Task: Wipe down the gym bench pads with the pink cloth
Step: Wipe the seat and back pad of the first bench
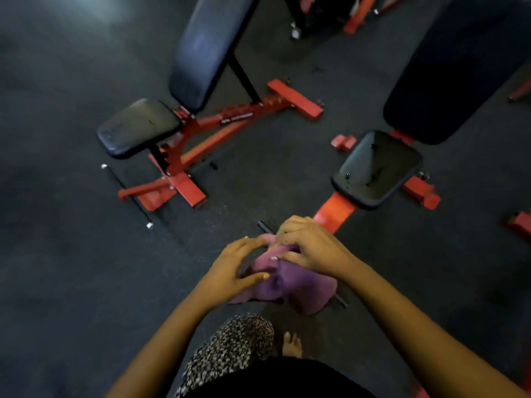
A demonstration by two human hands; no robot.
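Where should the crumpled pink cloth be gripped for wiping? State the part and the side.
Grip the crumpled pink cloth at its bunched upper end, from above, as the left hand and right hand already do. Its lower part hangs loose and free, so that part can serve as the wiping face.

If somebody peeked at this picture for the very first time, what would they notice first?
Probably the two hands in the middle near the bottom, the left hand and the right hand, bunching up a pink cloth between them. Next come the bright red frames of two gym benches on the dark floor: one bench up on the left, and another with a shiny black seat pad on the right, just beyond the hands.
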